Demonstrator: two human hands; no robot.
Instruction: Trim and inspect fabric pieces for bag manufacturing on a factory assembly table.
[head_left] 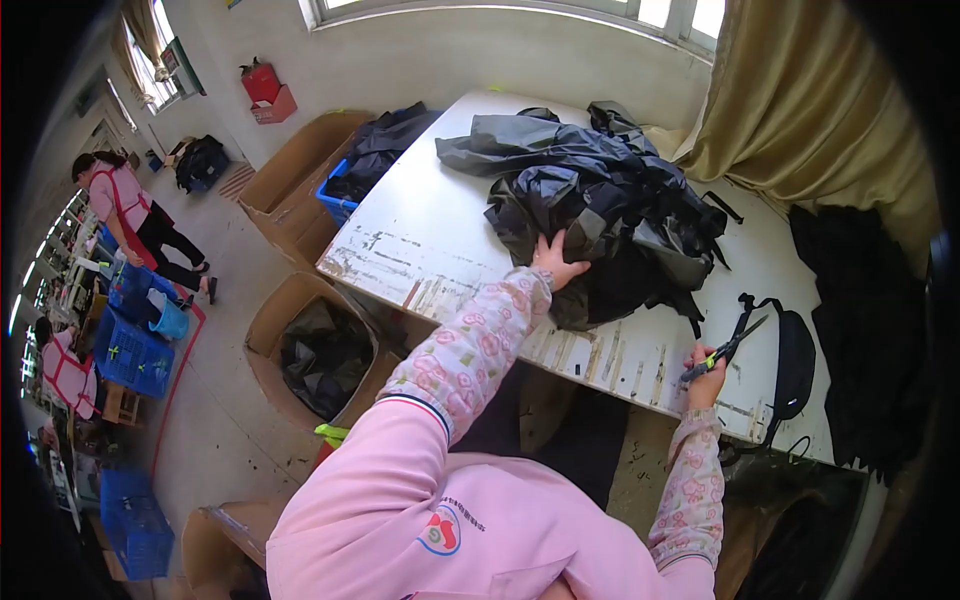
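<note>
A crumpled heap of thin black and dark grey fabric (620, 190) lies on the white table (400, 220) before me. My left hand (558, 262) rests on the heap's near left side, fingers spread and touching the cloth. At the table's near edge, my right hand (706, 378) is closed round a pair of scissors (738, 340), whose dark blades point up and to the right. A narrow black strap end (696, 325) hangs from the heap just above that hand. Right of the scissors lies a small black pouch (793, 365) with a strap.
Cardboard boxes (262, 335) and a blue crate (335, 205) with dark fabric stand left of the table. More black cloth (860, 330) hangs over its right end, beside a gold curtain (820, 110). A person in pink (125, 210) is near blue crates (135, 350) at far left.
</note>
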